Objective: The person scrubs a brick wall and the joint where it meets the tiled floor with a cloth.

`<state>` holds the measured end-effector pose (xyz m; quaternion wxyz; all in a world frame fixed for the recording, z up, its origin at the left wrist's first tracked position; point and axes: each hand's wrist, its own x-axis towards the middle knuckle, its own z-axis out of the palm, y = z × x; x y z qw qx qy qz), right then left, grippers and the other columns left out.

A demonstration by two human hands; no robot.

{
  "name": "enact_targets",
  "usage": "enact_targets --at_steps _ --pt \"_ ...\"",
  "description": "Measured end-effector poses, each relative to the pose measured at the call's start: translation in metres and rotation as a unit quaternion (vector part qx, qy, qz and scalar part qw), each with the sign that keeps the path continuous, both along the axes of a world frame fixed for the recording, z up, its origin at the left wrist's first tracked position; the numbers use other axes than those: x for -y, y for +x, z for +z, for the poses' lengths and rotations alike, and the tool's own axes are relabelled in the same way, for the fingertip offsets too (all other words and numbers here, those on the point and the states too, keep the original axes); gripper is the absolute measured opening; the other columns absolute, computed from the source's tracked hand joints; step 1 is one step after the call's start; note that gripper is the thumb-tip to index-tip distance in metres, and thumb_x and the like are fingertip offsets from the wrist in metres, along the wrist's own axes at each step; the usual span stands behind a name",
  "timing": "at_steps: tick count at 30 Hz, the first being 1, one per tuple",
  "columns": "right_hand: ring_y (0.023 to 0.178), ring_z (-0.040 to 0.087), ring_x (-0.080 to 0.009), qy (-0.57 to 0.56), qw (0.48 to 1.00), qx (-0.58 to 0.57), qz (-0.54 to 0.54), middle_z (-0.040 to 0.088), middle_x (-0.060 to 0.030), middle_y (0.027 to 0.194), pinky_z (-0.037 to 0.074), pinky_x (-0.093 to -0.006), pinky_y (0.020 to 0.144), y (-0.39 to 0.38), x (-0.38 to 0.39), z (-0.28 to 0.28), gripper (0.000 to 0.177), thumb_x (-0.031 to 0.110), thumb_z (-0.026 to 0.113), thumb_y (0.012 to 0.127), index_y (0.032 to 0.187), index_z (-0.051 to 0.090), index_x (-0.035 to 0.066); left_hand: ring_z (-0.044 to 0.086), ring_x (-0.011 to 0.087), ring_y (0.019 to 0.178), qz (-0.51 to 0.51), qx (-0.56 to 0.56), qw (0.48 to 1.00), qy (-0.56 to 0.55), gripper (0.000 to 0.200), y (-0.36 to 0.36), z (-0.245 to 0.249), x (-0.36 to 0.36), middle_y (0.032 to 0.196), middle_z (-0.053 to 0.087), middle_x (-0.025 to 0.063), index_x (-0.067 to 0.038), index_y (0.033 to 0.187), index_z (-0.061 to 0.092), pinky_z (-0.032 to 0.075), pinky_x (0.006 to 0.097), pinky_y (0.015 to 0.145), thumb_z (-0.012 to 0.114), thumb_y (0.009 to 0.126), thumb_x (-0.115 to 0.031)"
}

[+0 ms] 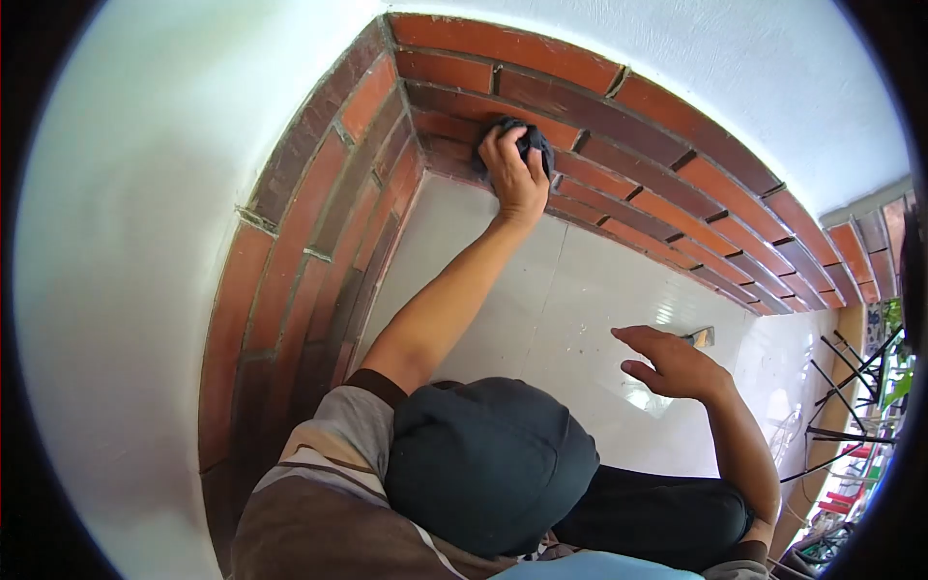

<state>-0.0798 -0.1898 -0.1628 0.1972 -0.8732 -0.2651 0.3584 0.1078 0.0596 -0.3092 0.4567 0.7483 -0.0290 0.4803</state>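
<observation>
My left hand (515, 179) is closed around a bunched black cloth (534, 145) and presses it against the lower rows of the brick-clad wall (619, 159), close to the inside corner. Part of the cloth is hidden behind the fingers. My right hand (675, 363) hovers over the pale tiled floor (483, 280), fingers stretched out and thumb apart, holding nothing. Just beyond it lies a flat scraper-like tool (702, 336), partly covered by the hand.
A second brick face (309, 251) runs down the left side, with white plaster (116, 290) beside it. My bent knees in dark trousers (493, 464) fill the bottom middle. Black metal legs (851, 387) and red items (839, 503) stand at the far right. Small specks dot the floor.
</observation>
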Motion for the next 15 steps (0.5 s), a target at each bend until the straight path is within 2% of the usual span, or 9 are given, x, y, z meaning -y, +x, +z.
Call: enact_targets --at_steps 4,6,8,10,12,14,15 --pt "0.123 0.051 -0.0358 -0.003 1.000 -0.010 -0.022 0.054 -0.0200 0.133 0.042 -0.0419 0.104 -0.002 0.001 0.004 0.049 0.025 0.055 0.097 0.139 0.045 0.002 0.040 0.0440 0.116 0.068 0.105 0.990 0.062 0.043 0.023 0.058 -0.032 0.125 0.042 0.0280 0.003 0.126 0.041 0.031 0.0537 0.101 0.056 0.087 -0.009" --pt "0.123 0.051 -0.0361 -0.018 0.999 -0.015 -0.029 0.054 -0.0203 0.133 0.042 -0.0418 0.103 -0.002 0.006 0.005 0.049 0.025 0.055 0.097 0.139 0.045 0.002 0.039 0.0481 0.123 0.103 0.164 0.980 0.046 0.049 0.048 0.082 -0.057 0.133 0.041 0.0299 0.008 0.135 0.036 0.028 0.0564 0.104 0.051 0.092 -0.012" --pt "0.122 0.052 -0.0363 -0.038 0.999 -0.009 -0.026 0.055 -0.0207 0.132 0.042 -0.0417 0.103 -0.004 0.016 -0.001 0.049 0.026 0.055 0.097 0.139 0.045 0.001 0.032 0.0517 0.131 0.148 0.115 0.981 -0.055 0.057 0.070 0.085 -0.077 0.141 0.034 0.0338 0.012 0.142 0.025 0.022 0.0578 0.110 0.045 0.095 -0.014" --pt "0.122 0.052 -0.0365 -0.027 1.000 0.002 -0.012 0.054 -0.0210 0.133 0.042 -0.0418 0.103 -0.007 0.021 -0.009 0.050 0.027 0.055 0.097 0.139 0.045 0.002 0.016 0.0537 0.139 0.117 0.033 0.991 -0.051 0.067 0.068 0.068 -0.069 0.149 0.016 0.0402 0.016 0.144 0.013 0.012 0.0572 0.115 0.039 0.097 -0.024" --pt "0.122 0.052 -0.0362 -0.012 1.000 -0.008 -0.018 0.054 -0.0207 0.134 0.042 -0.0419 0.103 -0.007 0.013 -0.007 0.050 0.027 0.055 0.097 0.139 0.045 0.002 0.009 0.0546 0.141 0.123 -0.029 0.990 -0.056 0.073 0.061 0.036 -0.043 0.150 0.008 0.0424 0.019 0.144 0.009 0.007 0.0573 0.117 0.038 0.097 -0.030" --pt "0.124 0.051 -0.0357 -0.011 1.000 -0.010 -0.006 0.052 -0.0202 0.135 0.042 -0.0416 0.104 -0.005 0.007 -0.009 0.050 0.027 0.054 0.098 0.139 0.044 0.002 0.000 0.0575 0.141 0.057 -0.146 0.988 -0.018 0.079 0.036 0.014 -0.018 0.149 0.001 0.0443 0.022 0.142 0.007 0.001 0.0589 0.116 0.035 0.097 -0.036" --pt "0.124 0.050 -0.0356 -0.019 1.000 -0.002 -0.003 0.052 -0.0201 0.135 0.042 -0.0414 0.104 -0.003 0.007 -0.011 0.050 0.027 0.054 0.098 0.140 0.044 0.002 0.007 0.0619 0.137 0.040 -0.191 0.980 0.041 0.077 0.030 0.014 -0.010 0.148 0.005 0.0450 0.020 0.142 0.013 0.006 0.0619 0.114 0.039 0.095 -0.036"
